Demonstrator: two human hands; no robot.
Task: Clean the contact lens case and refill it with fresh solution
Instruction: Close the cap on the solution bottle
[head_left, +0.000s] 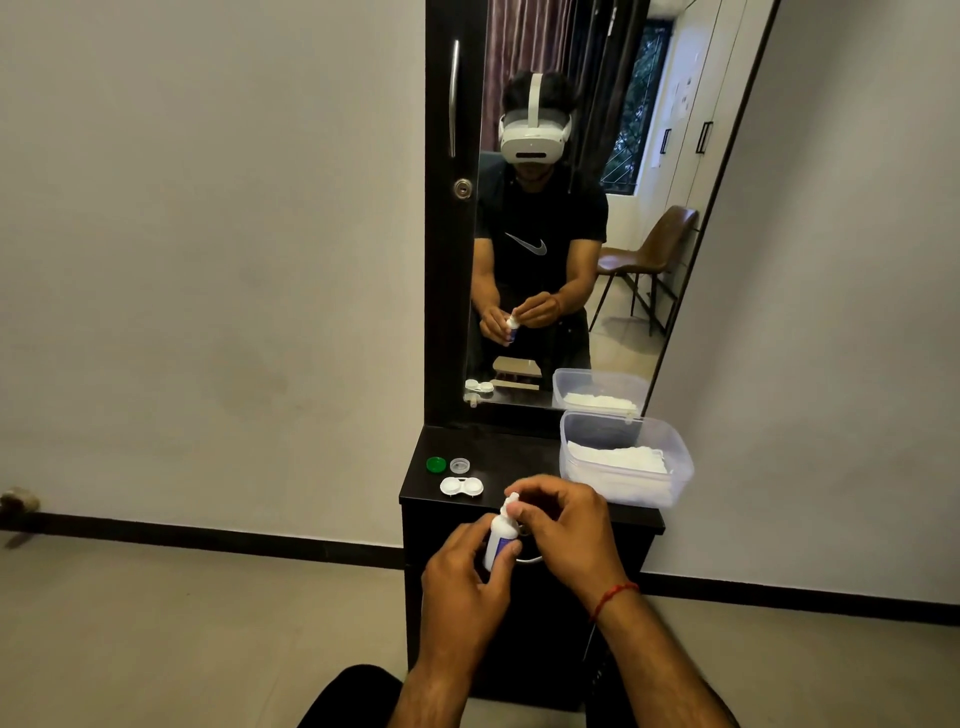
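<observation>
A white contact lens case (461, 487) lies open on the dark dresser top (524, 457), left of my hands. Behind it rest its two loose caps, a green cap (436, 464) and a clear cap (460, 464). I hold a small white solution bottle (500, 538) upright in front of the dresser edge. My left hand (465, 579) grips the bottle's body. My right hand (563, 525) pinches the bottle's white cap at the top; whether the cap is on or off the nozzle I cannot tell.
A clear plastic tub (626, 460) holding folded white tissues stands at the right of the dresser top. A tall mirror (561, 208) rises behind, reflecting a person and the room. White walls flank the dresser; grey floor lies below.
</observation>
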